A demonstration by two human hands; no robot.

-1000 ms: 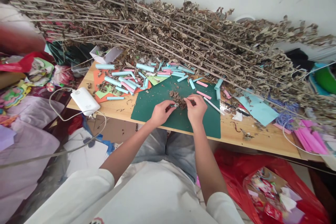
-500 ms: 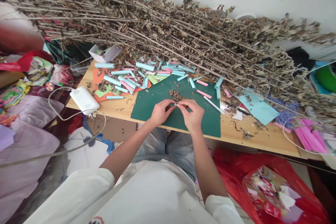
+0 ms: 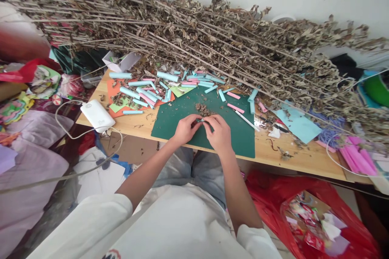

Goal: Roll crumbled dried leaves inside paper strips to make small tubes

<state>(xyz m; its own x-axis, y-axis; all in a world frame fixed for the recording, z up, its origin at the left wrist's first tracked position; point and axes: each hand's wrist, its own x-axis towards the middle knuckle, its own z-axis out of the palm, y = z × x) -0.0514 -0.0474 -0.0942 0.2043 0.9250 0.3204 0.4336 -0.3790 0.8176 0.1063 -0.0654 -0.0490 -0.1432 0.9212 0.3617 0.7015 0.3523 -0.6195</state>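
The left hand [image 3: 185, 130] and right hand [image 3: 220, 134] pinch a small, mostly hidden pale-blue piece [image 3: 199, 120], near side of the crumbled brown plant heap [image 3: 203, 109] on the flat dark-green mat [image 3: 238, 139].

We hold a small pale bluish piece [image 3: 201, 120], mostly covered, so we cannot make out its full shape. It sits just on the near side of our heap of crumbled, dried brown plant matter [image 3: 203, 109]. We see the heap lying loose and uneven on the dark green mat [image 3: 167, 119], crumbs scattered around it.
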